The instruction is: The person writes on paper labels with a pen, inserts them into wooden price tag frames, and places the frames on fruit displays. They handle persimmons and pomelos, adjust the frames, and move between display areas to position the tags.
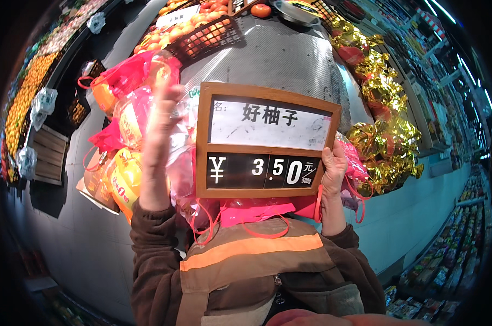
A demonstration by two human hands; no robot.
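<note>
A wood-framed price sign [203, 138] stands tilted before me, with a white written card above black panels of white figures. My right hand [334, 167] grips its right edge, thumb on the front and fingers hidden behind. To the left of the sign, my left hand [158, 126] is raised and smeared by motion, so its fingers do not show clearly. It overlaps pink and clear bags [129, 116] of wrapped fruit. Under the sign's lower edge lie more pink bags [254, 212] with red cord handles. A yellow printed bag [125, 177] rests beside my left forearm.
Beyond the sign stretches a textured metal surface [266, 61]. Dark plastic crates [207, 38] of orange fruit and a metal bowl [297, 14] stand at its far end. Gold foil-wrapped packages [382, 150] line the right side. A wooden crate [48, 155] is at far left.
</note>
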